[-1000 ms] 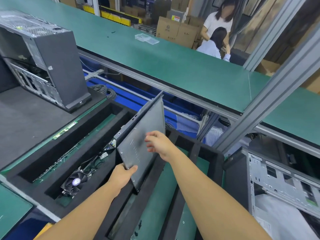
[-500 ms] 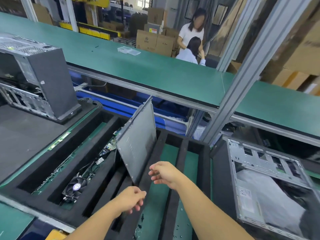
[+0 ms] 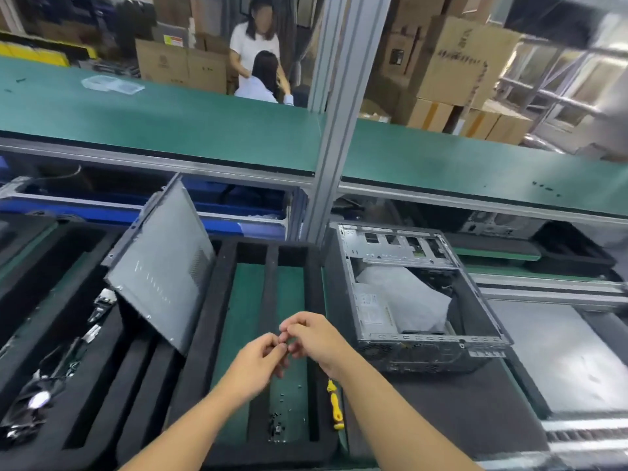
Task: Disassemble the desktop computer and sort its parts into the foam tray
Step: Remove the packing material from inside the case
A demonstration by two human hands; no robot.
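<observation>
The desktop computer case (image 3: 418, 300) lies on its side on the dark worktop (image 3: 424, 419), at three o'clock from the hands. Its open side faces up and shows bare silver metal framing and a crumpled pale plastic bag inside. The grey side panel (image 3: 163, 277) stands tilted in a slot of the black foam tray (image 3: 210, 300), at ten o'clock. The left hand (image 3: 258, 362) and right hand (image 3: 316, 338) meet above a green-floored compartment, fingers curled and fingertips touching; I cannot tell whether they pinch anything. A yellow screwdriver (image 3: 334, 406) lies at five o'clock, just beside the tray's edge. Small dark screws (image 3: 277, 426) lie in the compartment at six o'clock.
</observation>
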